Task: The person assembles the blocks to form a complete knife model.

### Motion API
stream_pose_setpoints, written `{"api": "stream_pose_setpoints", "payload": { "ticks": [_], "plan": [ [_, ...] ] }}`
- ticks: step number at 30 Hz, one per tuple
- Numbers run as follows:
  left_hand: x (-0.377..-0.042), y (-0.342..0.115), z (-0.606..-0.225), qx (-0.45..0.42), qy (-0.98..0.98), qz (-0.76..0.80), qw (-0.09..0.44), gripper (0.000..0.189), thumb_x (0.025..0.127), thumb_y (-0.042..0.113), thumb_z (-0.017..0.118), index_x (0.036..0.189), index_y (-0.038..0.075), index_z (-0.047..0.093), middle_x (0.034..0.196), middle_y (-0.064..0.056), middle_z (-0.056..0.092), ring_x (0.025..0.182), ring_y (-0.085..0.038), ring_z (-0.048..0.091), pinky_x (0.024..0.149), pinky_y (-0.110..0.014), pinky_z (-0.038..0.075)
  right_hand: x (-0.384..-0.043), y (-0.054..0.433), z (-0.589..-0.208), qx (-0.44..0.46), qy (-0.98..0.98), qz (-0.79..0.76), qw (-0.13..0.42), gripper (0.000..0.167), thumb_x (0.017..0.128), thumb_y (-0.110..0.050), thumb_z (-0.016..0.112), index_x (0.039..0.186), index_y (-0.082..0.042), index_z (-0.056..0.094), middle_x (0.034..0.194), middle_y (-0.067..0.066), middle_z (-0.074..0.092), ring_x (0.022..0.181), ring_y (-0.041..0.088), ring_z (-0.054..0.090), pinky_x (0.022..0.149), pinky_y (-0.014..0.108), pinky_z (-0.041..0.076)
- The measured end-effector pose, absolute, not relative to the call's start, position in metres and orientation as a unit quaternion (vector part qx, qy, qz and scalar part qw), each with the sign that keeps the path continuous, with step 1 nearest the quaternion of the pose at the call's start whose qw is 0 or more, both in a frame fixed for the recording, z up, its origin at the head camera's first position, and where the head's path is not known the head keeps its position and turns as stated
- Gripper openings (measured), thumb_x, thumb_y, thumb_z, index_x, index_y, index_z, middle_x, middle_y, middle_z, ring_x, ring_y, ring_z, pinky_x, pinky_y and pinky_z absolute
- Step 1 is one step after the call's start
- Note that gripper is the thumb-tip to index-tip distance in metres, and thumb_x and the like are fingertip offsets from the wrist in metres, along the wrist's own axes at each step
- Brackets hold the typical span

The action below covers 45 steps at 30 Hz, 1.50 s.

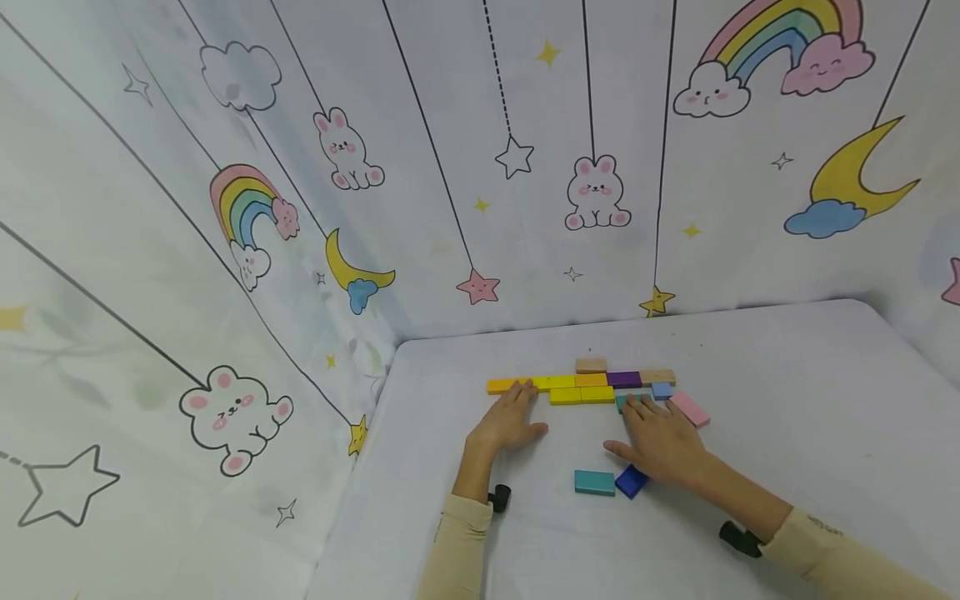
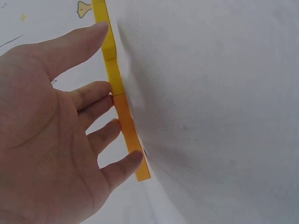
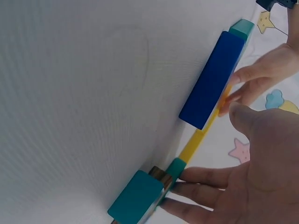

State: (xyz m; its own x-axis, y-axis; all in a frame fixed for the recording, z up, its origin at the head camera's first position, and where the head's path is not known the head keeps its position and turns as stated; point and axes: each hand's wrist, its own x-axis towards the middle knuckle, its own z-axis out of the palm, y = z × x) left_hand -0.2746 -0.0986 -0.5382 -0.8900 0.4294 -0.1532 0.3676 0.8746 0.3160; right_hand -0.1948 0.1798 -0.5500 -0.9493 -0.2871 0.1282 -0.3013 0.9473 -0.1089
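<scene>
My left hand (image 1: 507,421) lies with its fingers extended at the left end of a row of blocks. In the left wrist view its fingertips touch an orange block (image 2: 128,126) and the adjoining yellow block (image 2: 115,77). My right hand (image 1: 663,440) rests with spread fingers at the row's right side, its fingertips touching a teal block (image 3: 175,169) that they partly cover. Between the hands, two yellow blocks (image 1: 566,397) lie along the near side of the row. Close to my right hand are a pink block (image 1: 690,409) and a small light-blue block (image 1: 662,390).
A purple block (image 1: 623,380) and a wooden block (image 1: 657,377) continue the row; another wooden block (image 1: 591,365) lies behind it. Nearer me are a teal block (image 1: 594,482) and a dark blue block (image 1: 632,482). Patterned curtains (image 1: 435,167) border the white table (image 1: 810,400).
</scene>
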Motion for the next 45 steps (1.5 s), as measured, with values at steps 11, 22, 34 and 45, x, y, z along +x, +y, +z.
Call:
{"api": "stream_pose_setpoints", "payload": {
  "ticks": [11,22,34,45],
  "plan": [
    [-0.275,-0.098,-0.538,0.207,0.962,0.140,0.113,0.074,0.101,0.045,0.067,0.162,0.014,0.039,0.173,-0.001,0.024,0.160,-0.023,0.018,0.128,-0.044,0.025,-0.204,0.179,-0.550,0.138,-0.988,0.069,0.025,0.085,0.094,-0.062,0.068,0.147,0.003,0.055,0.153,0.027,0.050,0.143,0.050,0.045,0.114,0.073,0.032],
    [-0.274,-0.098,-0.534,0.207,0.962,0.137,0.114,0.073,0.101,0.044,0.067,0.162,0.014,0.038,0.173,-0.002,0.023,0.160,-0.023,0.018,0.128,-0.044,0.024,-0.210,0.182,-0.550,0.147,-0.986,0.062,0.043,0.084,0.095,-0.061,0.067,0.146,0.004,0.055,0.151,0.028,0.052,0.140,0.049,0.049,0.110,0.074,0.038],
    [-0.275,-0.099,-0.537,0.205,0.961,0.143,0.116,0.073,0.101,0.042,0.066,0.162,0.013,0.038,0.173,-0.002,0.023,0.160,-0.024,0.017,0.128,-0.045,0.024,-0.212,0.183,-0.552,0.150,-0.986,0.060,0.044,0.085,0.096,-0.061,0.066,0.148,0.004,0.053,0.153,0.028,0.050,0.141,0.048,0.047,0.110,0.074,0.038],
    [-0.275,-0.099,-0.538,0.201,0.961,0.147,0.123,0.074,0.101,0.045,0.066,0.162,0.015,0.037,0.174,-0.001,0.022,0.160,-0.023,0.016,0.128,-0.045,0.024,-0.215,0.183,-0.553,0.150,-0.987,0.049,0.042,0.084,0.096,-0.062,0.065,0.149,0.003,0.053,0.154,0.027,0.050,0.142,0.048,0.047,0.110,0.073,0.039]
  ]
}}
